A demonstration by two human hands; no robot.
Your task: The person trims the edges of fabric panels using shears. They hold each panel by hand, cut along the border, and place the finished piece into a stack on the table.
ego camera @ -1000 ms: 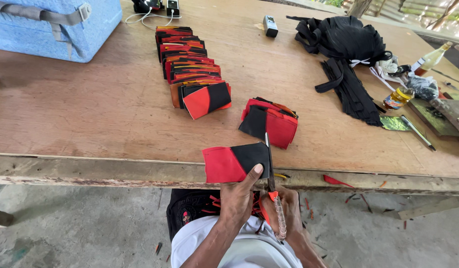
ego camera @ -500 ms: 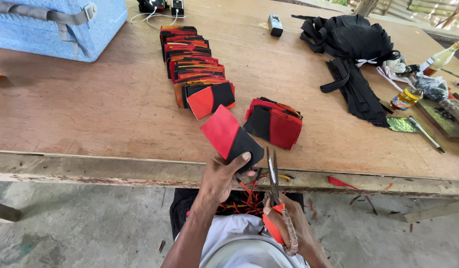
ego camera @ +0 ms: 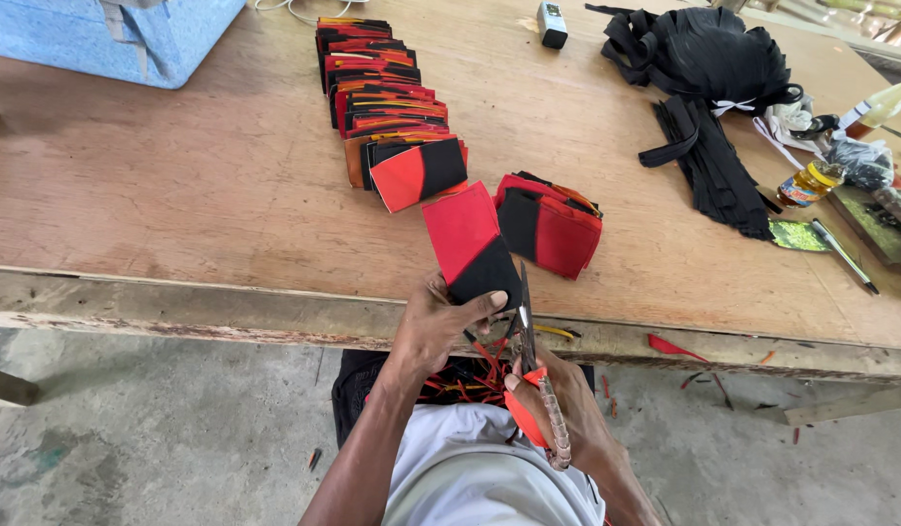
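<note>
My left hand grips a red and black fabric piece by its black lower end, holding it tilted above the table's front edge. My right hand holds scissors with red-wrapped handles, blades pointing up beside the piece's lower right corner. A small stack of the same red and black pieces lies just right of it on the wooden table. A long overlapping row of pieces runs away from me.
Black straps and fabric lie at the far right, with a small bottle, a pen and clutter. A blue box sits far left. Red scraps litter the table edge and my lap.
My left hand has turned the fabric piece from lying flat and horizontal to tilted upright, and lifted it further over the table. The scissors stay close by its right edge.
</note>
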